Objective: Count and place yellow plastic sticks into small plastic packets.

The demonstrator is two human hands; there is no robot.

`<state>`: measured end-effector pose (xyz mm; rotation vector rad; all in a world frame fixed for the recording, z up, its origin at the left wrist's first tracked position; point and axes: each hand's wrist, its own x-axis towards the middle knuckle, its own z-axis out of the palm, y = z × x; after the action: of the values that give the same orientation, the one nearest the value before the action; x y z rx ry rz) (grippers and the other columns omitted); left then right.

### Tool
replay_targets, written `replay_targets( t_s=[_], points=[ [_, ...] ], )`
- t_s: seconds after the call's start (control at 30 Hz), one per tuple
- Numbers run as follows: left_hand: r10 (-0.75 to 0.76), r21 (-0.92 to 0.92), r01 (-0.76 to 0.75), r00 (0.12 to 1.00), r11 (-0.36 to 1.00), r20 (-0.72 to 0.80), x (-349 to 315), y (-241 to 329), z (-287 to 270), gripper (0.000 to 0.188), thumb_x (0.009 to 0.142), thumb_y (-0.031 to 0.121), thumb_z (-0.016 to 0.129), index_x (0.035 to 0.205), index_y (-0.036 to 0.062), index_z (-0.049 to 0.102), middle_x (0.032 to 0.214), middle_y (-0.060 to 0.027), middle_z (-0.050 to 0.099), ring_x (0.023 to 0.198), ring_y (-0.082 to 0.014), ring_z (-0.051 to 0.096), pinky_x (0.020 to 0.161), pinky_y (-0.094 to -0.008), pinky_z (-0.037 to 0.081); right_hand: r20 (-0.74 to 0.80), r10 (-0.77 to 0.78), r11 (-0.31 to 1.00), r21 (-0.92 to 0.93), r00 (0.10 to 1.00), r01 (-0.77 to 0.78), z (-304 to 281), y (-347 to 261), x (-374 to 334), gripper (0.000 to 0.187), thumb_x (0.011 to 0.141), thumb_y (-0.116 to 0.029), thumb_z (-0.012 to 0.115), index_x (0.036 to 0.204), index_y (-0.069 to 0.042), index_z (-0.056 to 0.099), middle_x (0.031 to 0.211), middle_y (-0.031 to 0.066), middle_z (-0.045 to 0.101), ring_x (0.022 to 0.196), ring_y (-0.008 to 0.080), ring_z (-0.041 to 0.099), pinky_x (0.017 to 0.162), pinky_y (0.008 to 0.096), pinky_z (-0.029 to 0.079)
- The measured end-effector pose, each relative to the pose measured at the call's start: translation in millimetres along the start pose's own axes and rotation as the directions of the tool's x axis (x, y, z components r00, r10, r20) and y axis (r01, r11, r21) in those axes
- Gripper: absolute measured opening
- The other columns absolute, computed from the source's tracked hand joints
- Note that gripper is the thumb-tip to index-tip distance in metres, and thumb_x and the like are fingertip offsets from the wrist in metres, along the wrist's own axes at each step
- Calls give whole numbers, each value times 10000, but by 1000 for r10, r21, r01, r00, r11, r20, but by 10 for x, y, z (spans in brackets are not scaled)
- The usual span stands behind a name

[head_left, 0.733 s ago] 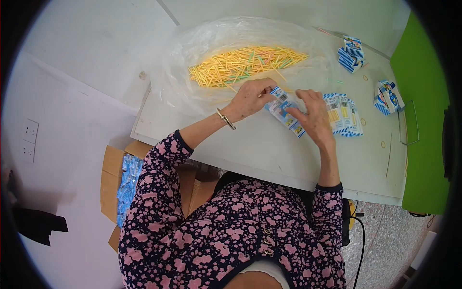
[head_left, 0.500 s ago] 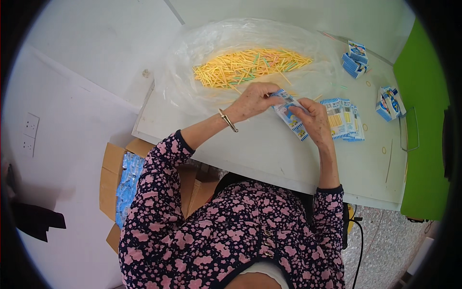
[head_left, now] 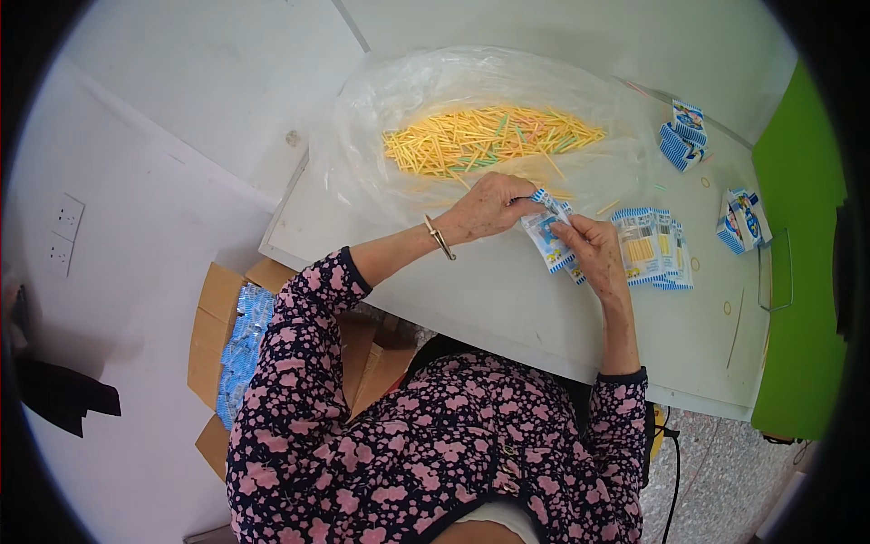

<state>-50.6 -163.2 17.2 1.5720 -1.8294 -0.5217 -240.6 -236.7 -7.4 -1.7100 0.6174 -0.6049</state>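
Between both hands, over the near part of the table, is a small blue-and-white plastic packet (head_left: 549, 247). My left hand (head_left: 492, 207) pinches its upper end, which looks bent over. My right hand (head_left: 594, 249) grips the packet's right side, thumb on top; another packet seems to lie beneath it, partly hidden. Just right of that hand, several filled packets (head_left: 642, 249) lie overlapped in a row, with yellow sticks showing through their windows. Beyond the hands, a heap of thin yellow, orange and green sticks (head_left: 489, 140) lies on a clear plastic bag (head_left: 349, 150).
Blue-and-white bundles of packets (head_left: 682, 150) (head_left: 741, 222) stand at the table's right, near a green panel (head_left: 807, 272). Rubber bands (head_left: 695, 264) and a thin stick lie there. A cardboard box (head_left: 210, 340) of blue packets (head_left: 243, 344) sits below the left edge.
The packet's upper end, flat and straight before, now looks folded over at my left fingers. The whole view has shifted slightly, so the table sits a little lower and further right.
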Motion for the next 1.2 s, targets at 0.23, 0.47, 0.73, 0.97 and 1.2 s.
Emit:
replay_targets(
  t_s=[0.23, 0.47, 0.73, 0.97, 1.2],
  points=[
    [263, 455, -176, 955, 873, -135, 349, -725, -641, 258, 787, 237, 613, 971, 55, 595, 896, -93, 620, 845, -229, 578, 735, -334, 449, -18, -20, 999, -40, 1000, 19, 48, 165, 15, 216, 815, -165, 611, 678, -1, 586, 534, -63, 404, 498, 20, 330, 429, 221, 247],
    [-219, 911, -215, 927, 353, 304, 410, -1038, -980, 548, 681, 84, 574, 1216, 99, 457, 1224, -93, 435, 1106, -256, 420, 945, -397, 320, 4, -11, 999, -51, 1000, 11, 36, 219, 35, 234, 807, -171, 618, 649, -8, 561, 520, -52, 407, 487, 24, 338, 424, 224, 249],
    [31, 889, -343, 936, 303, 351, 557, -1374, -985, 436, 693, 133, 571, 1126, 104, 529, 1215, -101, 410, 1089, -259, 405, 937, -438, 305, 38, -2, 996, -91, 999, 6, 46, 233, 49, 229, 817, -193, 607, 673, -16, 586, 520, -62, 413, 477, 16, 340, 417, 218, 260],
    [-9, 895, -333, 936, 297, 351, 596, -1437, -913, 230, 753, 129, 520, 972, 82, 569, 1189, -81, 432, 1138, -237, 381, 923, -431, 291, 39, 56, 995, -88, 998, -53, 15, 163, 40, 205, 794, -163, 626, 703, 18, 595, 524, -37, 399, 511, 47, 329, 442, 241, 265],
    [190, 839, -163, 979, 520, 73, 513, -1431, -854, 161, 791, 128, 491, 925, 47, 529, 1061, -104, 471, 1106, -239, 392, 913, -436, 269, 38, 84, 996, -36, 996, -82, -5, 150, 35, 196, 801, -178, 623, 747, 9, 637, 535, -47, 429, 506, 38, 350, 447, 226, 274]
  ],
)
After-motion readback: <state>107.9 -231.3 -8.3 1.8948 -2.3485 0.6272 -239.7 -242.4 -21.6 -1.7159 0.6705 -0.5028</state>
